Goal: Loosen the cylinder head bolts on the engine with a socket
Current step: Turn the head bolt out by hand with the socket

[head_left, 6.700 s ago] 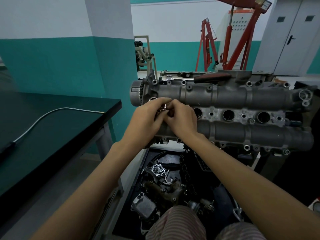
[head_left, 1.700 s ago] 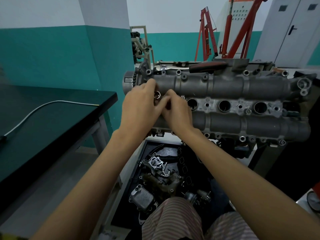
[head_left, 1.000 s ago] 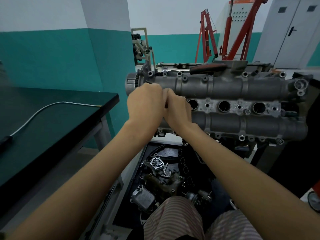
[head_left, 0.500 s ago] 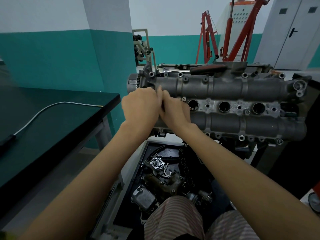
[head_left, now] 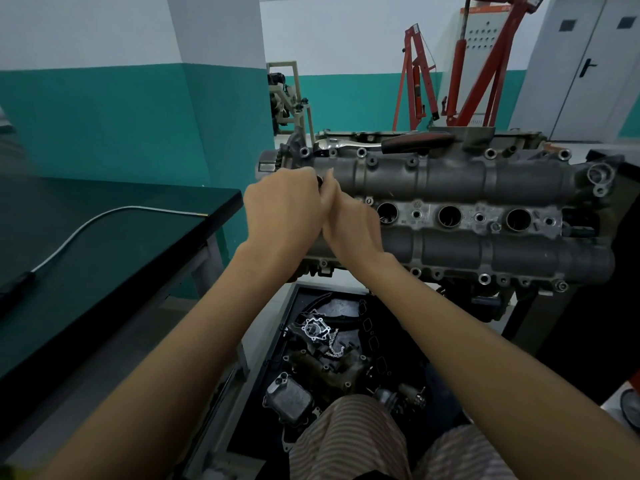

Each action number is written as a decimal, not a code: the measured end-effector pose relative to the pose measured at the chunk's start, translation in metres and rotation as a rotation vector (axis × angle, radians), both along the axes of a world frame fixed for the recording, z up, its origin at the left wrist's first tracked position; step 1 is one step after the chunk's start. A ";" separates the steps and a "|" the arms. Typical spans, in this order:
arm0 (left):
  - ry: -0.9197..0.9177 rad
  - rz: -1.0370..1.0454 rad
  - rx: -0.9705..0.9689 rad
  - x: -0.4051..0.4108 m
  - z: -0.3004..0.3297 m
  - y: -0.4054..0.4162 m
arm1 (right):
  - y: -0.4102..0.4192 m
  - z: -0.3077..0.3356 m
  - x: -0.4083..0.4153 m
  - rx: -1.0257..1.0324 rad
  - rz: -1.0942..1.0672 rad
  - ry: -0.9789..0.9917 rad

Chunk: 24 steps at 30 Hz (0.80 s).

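Seen from the head camera, both hands meet at the left end of the engine (head_left: 450, 209), which fills the middle and right of the frame. The left hand (head_left: 282, 211) and the right hand (head_left: 349, 221) press together, fingers curled around a small dark metal piece, probably the socket (head_left: 319, 180), just peeking out between them; what exactly each hand grips I cannot tell. A ratchet (head_left: 388, 143) with a dark red handle lies along the engine's far edge. At the left of the frame stands a dark desk (head_left: 104, 251) with a grey cable (head_left: 86, 225) on it. Below the engine sits a tray of loose parts (head_left: 325, 348).
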<state>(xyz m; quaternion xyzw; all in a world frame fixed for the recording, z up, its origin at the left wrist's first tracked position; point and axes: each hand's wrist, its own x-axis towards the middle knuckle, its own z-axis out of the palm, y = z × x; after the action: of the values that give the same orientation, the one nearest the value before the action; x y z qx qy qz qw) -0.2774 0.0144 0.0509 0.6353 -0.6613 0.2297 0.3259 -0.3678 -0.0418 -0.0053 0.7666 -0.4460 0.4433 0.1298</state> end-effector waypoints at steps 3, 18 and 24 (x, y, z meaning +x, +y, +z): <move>-0.010 0.006 0.000 -0.002 -0.004 0.000 | -0.001 0.000 0.000 0.021 -0.041 0.053; 0.035 0.051 0.159 -0.010 -0.009 -0.005 | -0.003 -0.001 -0.001 0.121 -0.138 0.146; -0.098 -0.010 0.086 -0.006 0.000 -0.016 | -0.002 -0.001 -0.001 0.161 -0.130 -0.003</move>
<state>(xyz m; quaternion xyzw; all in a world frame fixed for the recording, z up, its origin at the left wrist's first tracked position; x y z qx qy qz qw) -0.2834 -0.0012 0.0504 0.6334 -0.6890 0.2302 0.2666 -0.3688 -0.0442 -0.0061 0.7434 -0.5293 0.3975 0.0956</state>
